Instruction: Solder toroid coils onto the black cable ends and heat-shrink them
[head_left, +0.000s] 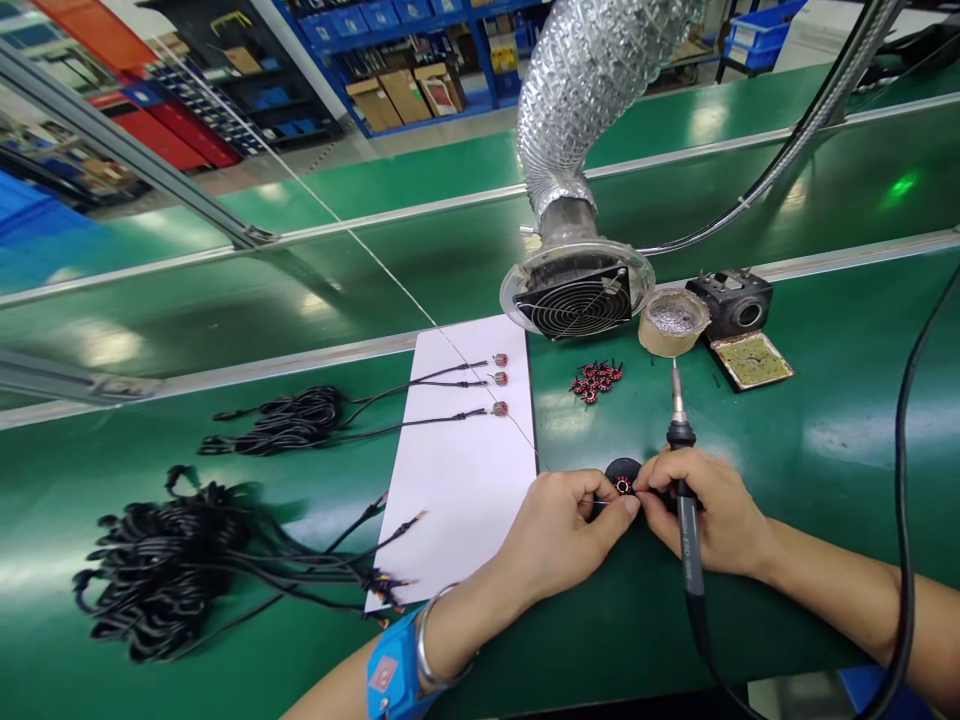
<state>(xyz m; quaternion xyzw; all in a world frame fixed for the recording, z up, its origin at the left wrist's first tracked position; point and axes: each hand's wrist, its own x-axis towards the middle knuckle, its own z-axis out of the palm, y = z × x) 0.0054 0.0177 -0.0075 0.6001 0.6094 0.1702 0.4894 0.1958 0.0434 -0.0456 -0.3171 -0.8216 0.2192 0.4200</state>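
My left hand pinches a thin wire end against a small red-wound coil that sits on a black round pad on the green bench. My right hand holds a black soldering iron upright across its fingers, tip pointing away from me, while its fingertips touch the coil from the right. A blue wrist strap and a metal bangle are on my left wrist.
A pile of red coils lies beyond the pad. White paper holds three finished cable ends; black cable bundles lie left. A fume extractor fan, solder tape roll and iron stand with sponge stand behind.
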